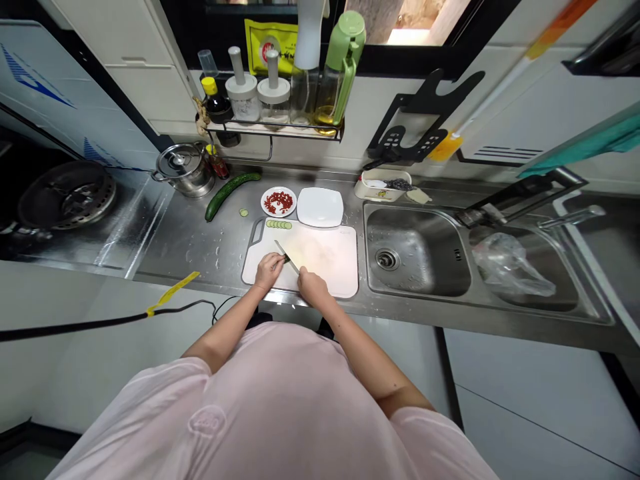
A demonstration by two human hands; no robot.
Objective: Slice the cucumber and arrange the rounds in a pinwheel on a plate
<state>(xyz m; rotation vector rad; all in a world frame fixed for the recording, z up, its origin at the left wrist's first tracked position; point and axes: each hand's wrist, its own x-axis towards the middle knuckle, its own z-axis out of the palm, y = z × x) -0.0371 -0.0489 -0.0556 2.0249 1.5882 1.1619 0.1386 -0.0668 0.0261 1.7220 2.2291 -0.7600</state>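
Note:
My right hand (pixel 313 288) is closed around the handle of a kitchen knife (pixel 293 264), its blade slanting up and left over the white cutting board (pixel 335 260). At the blade's left side, my left hand (pixel 269 271) is closed, fingertips on a small dark green cucumber piece (pixel 286 258), mostly hidden by the fingers. A row of several cucumber slices (pixel 279 225) lies along the board's upper left edge. Beyond the board stand a white plate of chopped red pieces (pixel 279 201) and a bare white square plate (pixel 320 207).
A whole cucumber (pixel 227 195) and a cut-off end (pixel 243 213) lie left of the board, near a lidded steel pot (pixel 183 168). Right is a double sink (pixel 420 250) holding a plastic bag (pixel 510 267). A shelf (pixel 280 129) of jars and bottles hangs above.

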